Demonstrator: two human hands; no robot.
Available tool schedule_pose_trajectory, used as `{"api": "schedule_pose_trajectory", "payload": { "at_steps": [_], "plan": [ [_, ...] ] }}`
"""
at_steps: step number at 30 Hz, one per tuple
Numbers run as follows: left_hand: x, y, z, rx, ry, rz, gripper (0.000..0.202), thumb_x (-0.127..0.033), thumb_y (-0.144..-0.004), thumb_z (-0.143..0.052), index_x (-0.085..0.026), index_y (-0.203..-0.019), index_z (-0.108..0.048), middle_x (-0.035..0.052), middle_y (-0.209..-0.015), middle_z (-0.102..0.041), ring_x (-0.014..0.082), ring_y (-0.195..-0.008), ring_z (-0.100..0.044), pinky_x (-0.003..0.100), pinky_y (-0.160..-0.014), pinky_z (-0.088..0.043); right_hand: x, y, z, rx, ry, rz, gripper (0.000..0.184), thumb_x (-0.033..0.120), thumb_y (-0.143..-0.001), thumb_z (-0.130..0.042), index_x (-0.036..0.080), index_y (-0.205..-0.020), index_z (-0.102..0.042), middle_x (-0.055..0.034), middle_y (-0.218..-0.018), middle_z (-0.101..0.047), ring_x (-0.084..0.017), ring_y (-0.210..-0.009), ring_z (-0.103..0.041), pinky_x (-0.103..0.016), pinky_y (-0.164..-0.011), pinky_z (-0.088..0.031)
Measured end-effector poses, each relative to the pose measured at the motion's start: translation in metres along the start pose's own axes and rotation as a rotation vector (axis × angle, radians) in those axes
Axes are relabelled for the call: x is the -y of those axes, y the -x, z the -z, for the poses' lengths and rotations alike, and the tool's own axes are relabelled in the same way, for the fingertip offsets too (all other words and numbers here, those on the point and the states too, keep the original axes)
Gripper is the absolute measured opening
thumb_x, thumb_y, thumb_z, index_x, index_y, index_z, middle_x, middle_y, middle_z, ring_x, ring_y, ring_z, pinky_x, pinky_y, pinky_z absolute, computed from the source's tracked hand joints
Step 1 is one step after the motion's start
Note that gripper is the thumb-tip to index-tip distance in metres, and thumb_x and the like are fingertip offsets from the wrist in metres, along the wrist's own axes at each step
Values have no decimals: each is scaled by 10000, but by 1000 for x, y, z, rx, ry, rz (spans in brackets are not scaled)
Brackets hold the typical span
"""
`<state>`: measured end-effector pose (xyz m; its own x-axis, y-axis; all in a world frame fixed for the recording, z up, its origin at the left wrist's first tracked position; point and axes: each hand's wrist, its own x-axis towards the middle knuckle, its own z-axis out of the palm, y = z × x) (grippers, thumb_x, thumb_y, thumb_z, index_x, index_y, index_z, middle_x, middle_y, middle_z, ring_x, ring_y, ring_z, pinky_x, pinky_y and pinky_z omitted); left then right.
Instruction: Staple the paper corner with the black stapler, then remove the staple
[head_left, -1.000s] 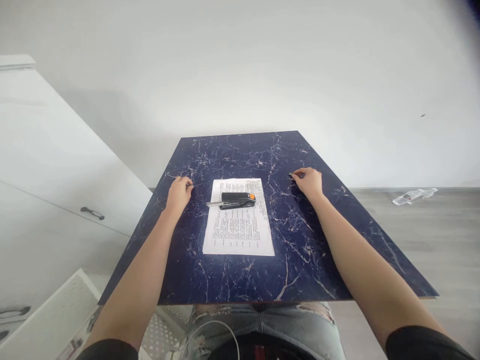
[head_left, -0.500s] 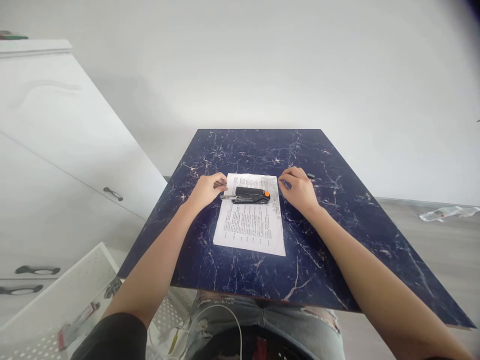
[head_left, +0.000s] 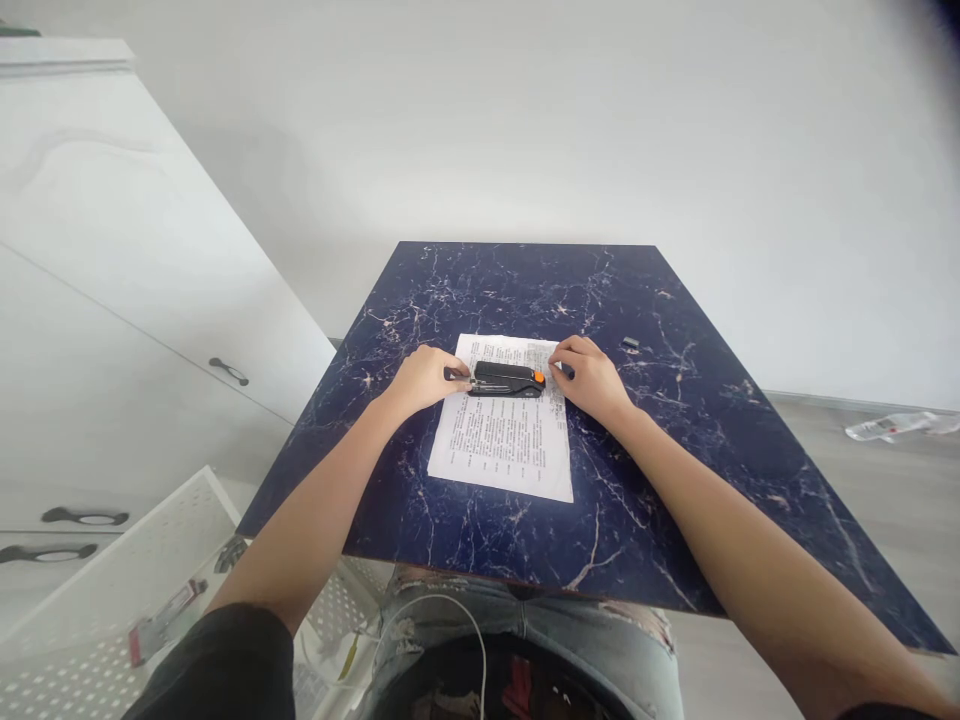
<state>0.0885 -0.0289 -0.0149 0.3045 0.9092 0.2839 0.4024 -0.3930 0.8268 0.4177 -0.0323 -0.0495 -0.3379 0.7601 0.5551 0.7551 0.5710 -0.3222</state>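
Observation:
A black stapler [head_left: 508, 380] with an orange tip at its right end lies across a printed sheet of paper [head_left: 499, 440] on the table. My left hand [head_left: 431, 382] closes its thumb and fingers around the stapler's left end, where the metal rail is; the fingers partly hide the rail. Just right of the orange tip, my right hand [head_left: 589, 378] rests over the paper's right edge. Its fingers are loosely curled, with a gap between thumb and forefinger, and I see nothing held in it. A small dark piece [head_left: 631, 343], perhaps a strip of staples, lies beyond the right hand.
The dark blue marbled table [head_left: 525, 290] stands against a white wall. To the left are a white cabinet [head_left: 150, 270] with dark handles and a white perforated basket [head_left: 112, 600] holding some items. A clear plastic package [head_left: 889, 427] lies on the floor at right.
My left hand has moved right and closed on the stapler's metal rail end, which stuck out in plain sight before. The right hand has shifted slightly left, nearer the orange tip.

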Motion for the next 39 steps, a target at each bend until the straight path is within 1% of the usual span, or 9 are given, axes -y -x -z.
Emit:
{"api": "schedule_pose_trajectory", "payload": {
  "at_steps": [2,4,7,12,18,28,34,37,39],
  "plan": [
    [2,-1,-1,115,-92,-35,130,-299,-669,-880,-258,-787,-841,97,-780,-783,277,-715,-713,372,-624,-532,1,0,0,9,-4,6,197,195,-947,-552,206,-900,-744,-108,-1026,-681,-273,-951,-608,-448,-860,-555],
    [3,-2,-1,162,-178,-40,139,-300,-705,-858,-263,-838,-848,98,-813,-790,272,-736,-721,380,-655,-543,1,0,0,20,-1,12,200,191,-942,-553,204,-903,-749,-111,-1027,-683,-272,-940,-609,-451,-857,-556],
    [3,-3,0,156,-187,-5,155,-290,-694,-867,-275,-847,-849,90,-833,-794,262,-738,-728,399,-696,-551,1,-1,0,30,3,21,201,183,-937,-553,201,-907,-751,-112,-1029,-685,-271,-934,-611,-453,-852,-559],
    [1,-4,-1,137,-159,28,156,-282,-665,-897,-257,-811,-847,102,-822,-791,268,-711,-726,411,-685,-542,-1,0,-1,35,3,26,206,172,-934,-550,203,-909,-751,-109,-1034,-687,-271,-943,-609,-458,-852,-559],
    [3,-3,1,172,-301,-15,157,-304,-720,-878,-262,-868,-849,109,-855,-800,282,-734,-735,439,-738,-557,-2,0,-2,35,-11,31,217,171,-933,-543,205,-914,-757,-106,-1033,-687,-267,-940,-610,-455,-845,-556],
    [3,-3,1,220,-230,54,206,-316,-735,-873,-236,-923,-843,102,-896,-806,265,-803,-752,442,-816,-587,-1,0,0,56,-10,14,193,156,-924,-565,198,-900,-751,-111,-1001,-696,-278,-957,-620,-448,-845,-547],
    [-5,-2,4,282,-278,91,230,-337,-774,-839,-229,-977,-828,75,-980,-811,240,-883,-754,423,-892,-591,-3,1,0,55,-10,19,178,168,-932,-570,198,-885,-740,-111,-987,-703,-283,-951,-629,-435,-823,-547],
    [-8,-3,10,308,-285,77,258,-330,-781,-837,-230,-1019,-821,76,-1028,-809,243,-923,-755,424,-914,-588,-3,0,0,48,-22,11,184,192,-944,-568,208,-884,-742,-111,-988,-708,-286,-950,-632,-441,-824,-544],
    [-9,-3,20,349,-281,58,313,-335,-783,-841,-244,-1081,-813,74,-1099,-802,246,-980,-750,421,-934,-582,0,0,3,21,-58,3,191,232,-965,-568,218,-897,-746,-106,-987,-717,-286,-961,-637,-445,-841,-537]
  ]
}}
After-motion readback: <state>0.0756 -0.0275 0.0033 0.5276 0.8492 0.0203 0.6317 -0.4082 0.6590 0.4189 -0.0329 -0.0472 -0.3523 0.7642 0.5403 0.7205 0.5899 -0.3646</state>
